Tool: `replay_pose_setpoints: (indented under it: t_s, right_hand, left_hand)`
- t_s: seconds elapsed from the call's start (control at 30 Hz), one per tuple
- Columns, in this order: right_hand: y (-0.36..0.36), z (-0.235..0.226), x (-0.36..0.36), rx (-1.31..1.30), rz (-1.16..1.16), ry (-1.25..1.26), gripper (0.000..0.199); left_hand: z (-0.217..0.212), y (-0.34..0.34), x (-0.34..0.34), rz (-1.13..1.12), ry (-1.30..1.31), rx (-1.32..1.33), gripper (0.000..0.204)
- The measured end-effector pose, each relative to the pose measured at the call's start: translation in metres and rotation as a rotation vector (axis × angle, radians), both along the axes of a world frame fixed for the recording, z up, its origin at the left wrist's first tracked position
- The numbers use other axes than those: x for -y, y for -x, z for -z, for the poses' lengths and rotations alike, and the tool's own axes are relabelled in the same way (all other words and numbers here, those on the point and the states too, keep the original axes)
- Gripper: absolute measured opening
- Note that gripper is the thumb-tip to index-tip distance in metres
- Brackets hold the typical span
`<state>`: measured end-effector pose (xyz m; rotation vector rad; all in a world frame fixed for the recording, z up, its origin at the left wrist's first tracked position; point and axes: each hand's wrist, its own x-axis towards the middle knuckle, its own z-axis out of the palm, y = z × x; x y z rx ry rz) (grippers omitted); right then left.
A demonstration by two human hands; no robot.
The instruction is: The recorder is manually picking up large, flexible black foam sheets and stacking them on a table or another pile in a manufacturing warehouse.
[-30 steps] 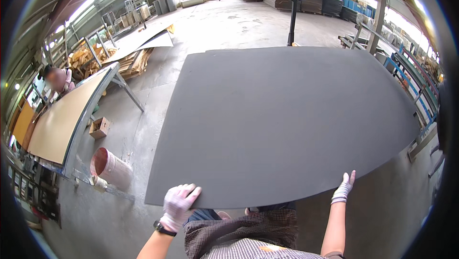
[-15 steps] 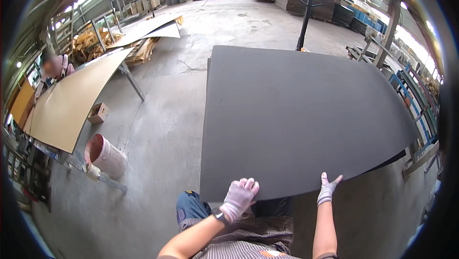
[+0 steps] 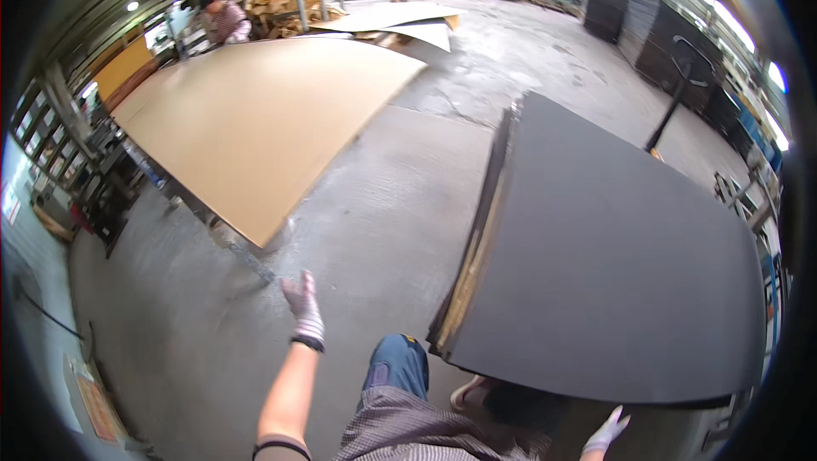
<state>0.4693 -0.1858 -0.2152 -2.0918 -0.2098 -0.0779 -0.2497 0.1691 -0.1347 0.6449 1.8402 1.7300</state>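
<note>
My left hand (image 3: 304, 308), in a white-and-pink work glove, is raised over the concrete floor with its fingers stretched out and nothing in it. Nearest to it is the front corner of a large tan sheet (image 3: 281, 120), which lies on a stand at the left. My right hand (image 3: 604, 434), gloved too, is at the near edge of a stack of big dark grey sheets (image 3: 621, 265). Its thumb and fingers are apart and hold nothing; whether the fingertips touch the edge I cannot tell. Lighter layers show along the stack's left side.
A co-worker (image 3: 226, 20) leans at the far end of the tan sheet. Behind the grey stack rises a black pallet-jack handle (image 3: 672, 99). More pale sheets (image 3: 387, 17) and a scrap heap (image 3: 285, 8) lie farther back. Dark stacks (image 3: 606, 10) stand at the far right.
The view has swung left, bringing more of the tan sheet in. My left hand has come off the grey sheet and reached out leftward. My right hand has drawn back to the sheet's near edge.
</note>
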Motion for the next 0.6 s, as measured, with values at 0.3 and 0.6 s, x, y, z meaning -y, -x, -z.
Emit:
replay_pose_setpoints:
  t_s: [0.3, 0.6]
  right_hand:
    - [0.093, -0.008, 0.04, -0.124, 0.029, 0.133, 0.046]
    - [0.082, -0.118, -0.043, -0.155, -0.036, -0.459, 0.029]
  left_hand:
    - [0.089, 0.118, -0.056, -0.095, -0.1, 0.42, 0.041]
    - [0.218, 0.077, 0.217, -0.241, 0.472, 0.534, 0.056]
